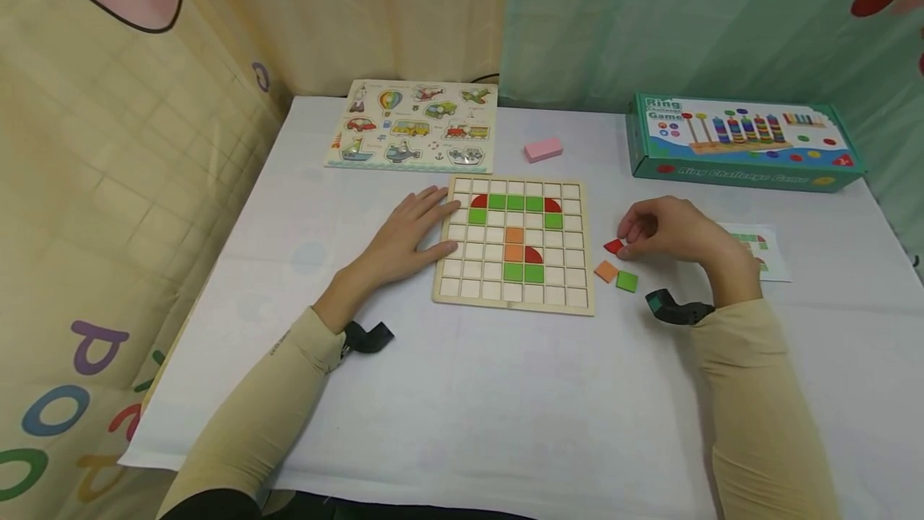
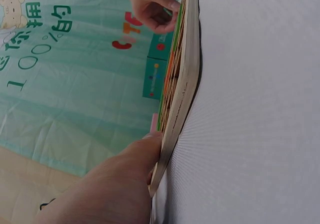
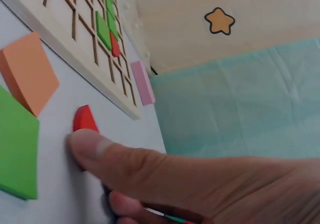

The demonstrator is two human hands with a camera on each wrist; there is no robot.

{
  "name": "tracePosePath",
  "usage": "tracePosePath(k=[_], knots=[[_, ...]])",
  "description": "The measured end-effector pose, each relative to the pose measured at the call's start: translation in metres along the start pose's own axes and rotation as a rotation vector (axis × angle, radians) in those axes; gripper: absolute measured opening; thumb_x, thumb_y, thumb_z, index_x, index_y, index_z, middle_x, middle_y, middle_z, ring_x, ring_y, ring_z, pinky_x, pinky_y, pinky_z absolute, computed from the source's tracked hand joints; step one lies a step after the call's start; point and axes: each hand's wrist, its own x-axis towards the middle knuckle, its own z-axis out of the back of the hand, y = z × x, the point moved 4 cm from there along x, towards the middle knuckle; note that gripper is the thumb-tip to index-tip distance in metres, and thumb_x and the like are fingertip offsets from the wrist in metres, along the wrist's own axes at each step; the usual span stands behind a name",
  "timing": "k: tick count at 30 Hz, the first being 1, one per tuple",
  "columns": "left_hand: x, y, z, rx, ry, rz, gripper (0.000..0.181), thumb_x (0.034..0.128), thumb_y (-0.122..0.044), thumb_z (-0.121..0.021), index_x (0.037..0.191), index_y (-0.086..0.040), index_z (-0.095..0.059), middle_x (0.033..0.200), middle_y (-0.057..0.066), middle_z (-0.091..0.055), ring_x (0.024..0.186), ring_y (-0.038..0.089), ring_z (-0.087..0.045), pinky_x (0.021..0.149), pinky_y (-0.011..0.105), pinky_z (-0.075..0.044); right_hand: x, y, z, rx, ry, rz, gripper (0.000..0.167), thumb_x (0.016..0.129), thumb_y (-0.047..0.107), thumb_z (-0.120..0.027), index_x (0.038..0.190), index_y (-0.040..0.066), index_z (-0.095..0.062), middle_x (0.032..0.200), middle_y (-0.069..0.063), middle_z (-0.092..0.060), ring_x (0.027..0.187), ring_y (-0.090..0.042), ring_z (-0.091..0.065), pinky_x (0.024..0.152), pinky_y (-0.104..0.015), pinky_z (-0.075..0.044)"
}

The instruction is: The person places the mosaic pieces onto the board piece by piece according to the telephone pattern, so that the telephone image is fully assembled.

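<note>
A wooden grid board (image 1: 513,307) lies on the table with red, green and orange pieces set in some squares. My left hand (image 1: 400,243) rests at its left side, fingers stretched out over the edge; the thumb touches the rim in the left wrist view. To the right of the board, my right hand (image 1: 671,231) pinches a red quarter-circle piece (image 3: 86,118) between thumb and fingers, low over the table. The fingers behind the piece are partly hidden. An orange square (image 1: 606,271) and a green square (image 1: 626,282) lie loose just nearer to me.
A printed pattern card (image 1: 776,255) lies behind the right wrist, partly covered. Further back are a vehicle picture puzzle (image 1: 419,125), a pink block (image 1: 543,149) and a green Ring Challenge Game box (image 1: 743,143). Curtains (image 1: 577,22) hang behind the white table (image 1: 505,400).
</note>
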Motion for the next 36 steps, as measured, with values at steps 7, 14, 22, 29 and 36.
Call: tracePosePath(k=[7, 14, 22, 29, 36], knots=[[0.000, -0.002, 0.001, -0.002, 0.004, 0.006, 0.070, 0.1028, -0.045, -0.065, 0.162, -0.016, -0.042, 0.174, 0.011, -0.028, 0.164, 0.029, -0.015, 0.136, 0.044, -0.005, 0.008, 0.005, -0.006, 0.040, -0.111, 0.040, 0.033, 0.090, 0.025, -0.087, 0.111, 0.005, -0.073, 0.096, -0.009, -0.066, 0.093, -0.025, -0.056, 0.074, -0.027, -0.047], [0.000, -0.001, 0.001, -0.003, 0.007, 0.010, 0.069, 0.1032, -0.044, -0.065, 0.162, -0.016, -0.042, 0.174, 0.010, -0.027, 0.164, 0.028, -0.015, 0.136, 0.043, -0.005, 0.009, 0.012, -0.007, 0.046, -0.128, 0.055, 0.030, 0.089, 0.021, -0.087, 0.108, 0.005, -0.070, 0.099, -0.011, -0.067, 0.095, -0.026, -0.057, 0.077, -0.028, -0.048], [0.000, 0.000, 0.001, 0.003, 0.005, 0.003, 0.071, 0.1027, -0.045, -0.065, 0.163, -0.016, -0.042, 0.175, 0.010, -0.027, 0.164, 0.028, -0.014, 0.136, 0.044, -0.005, 0.011, 0.021, -0.011, 0.068, -0.138, 0.128, 0.018, 0.096, 0.021, -0.079, 0.107, 0.008, -0.071, 0.100, -0.008, -0.069, 0.095, -0.025, -0.059, 0.078, -0.024, -0.051], [0.000, -0.001, 0.000, 0.000, 0.008, 0.004, 0.070, 0.1031, -0.045, -0.065, 0.163, -0.016, -0.042, 0.174, 0.009, -0.027, 0.164, 0.028, -0.015, 0.136, 0.043, -0.005, 0.010, 0.050, -0.020, 0.153, -0.163, 0.186, 0.024, 0.102, 0.020, -0.072, 0.124, 0.011, -0.076, 0.112, -0.010, -0.070, 0.103, -0.026, -0.058, 0.082, -0.023, -0.051], [0.000, 0.000, 0.000, 0.000, 0.005, 0.005, 0.070, 0.1025, -0.045, -0.066, 0.162, -0.016, -0.042, 0.174, 0.010, -0.027, 0.164, 0.028, -0.015, 0.136, 0.043, -0.005, 0.013, 0.088, -0.043, 0.216, -0.251, 0.272, 0.017, 0.098, 0.015, -0.076, 0.113, 0.008, -0.074, 0.104, -0.008, -0.073, 0.096, -0.023, -0.065, 0.082, -0.021, -0.055]])
